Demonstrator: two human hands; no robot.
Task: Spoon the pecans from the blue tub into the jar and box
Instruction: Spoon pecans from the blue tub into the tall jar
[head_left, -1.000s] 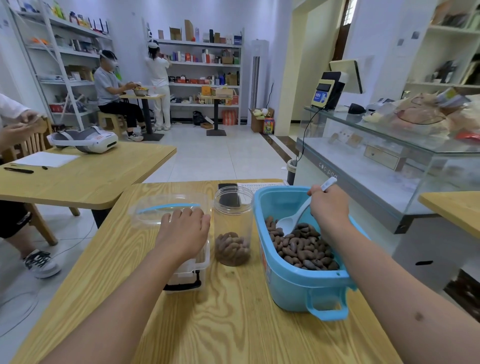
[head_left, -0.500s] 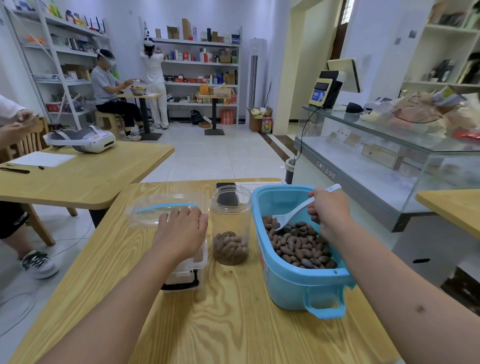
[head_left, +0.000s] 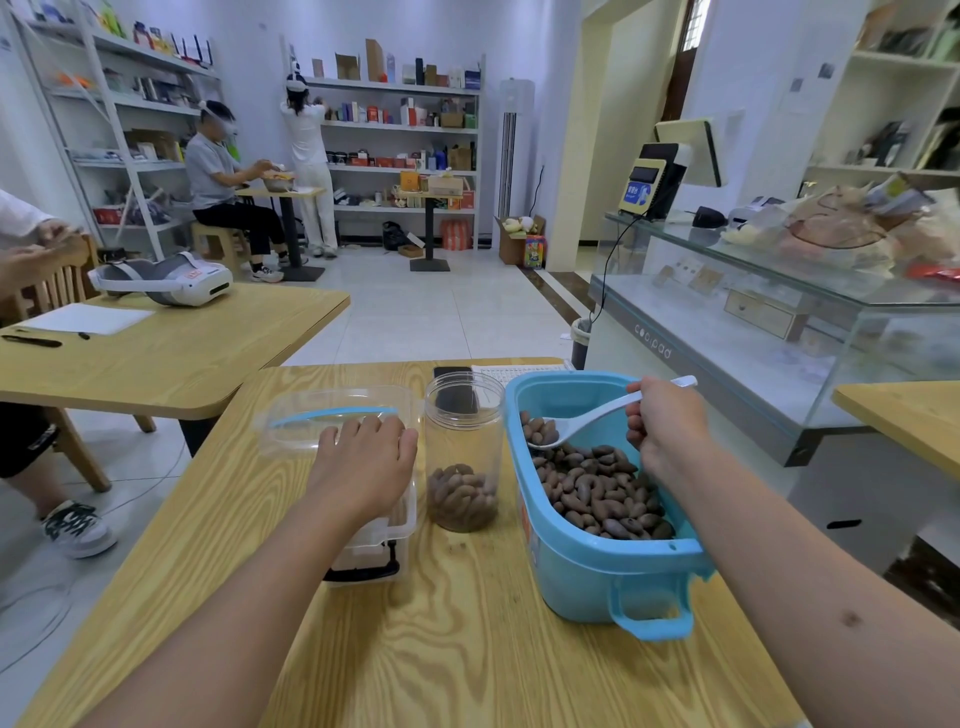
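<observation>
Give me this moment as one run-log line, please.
right hand: holds spoon loaded with pecans over tub | left hand: rests on box | jar: partly filled

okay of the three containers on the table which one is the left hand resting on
The clear plastic box; the left hand lies on it, unlike the round jar and blue tub.

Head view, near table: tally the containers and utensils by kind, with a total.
Blue tub: 1
Clear jar: 1
Clear box: 1
White spoon: 1
Total: 4
</observation>
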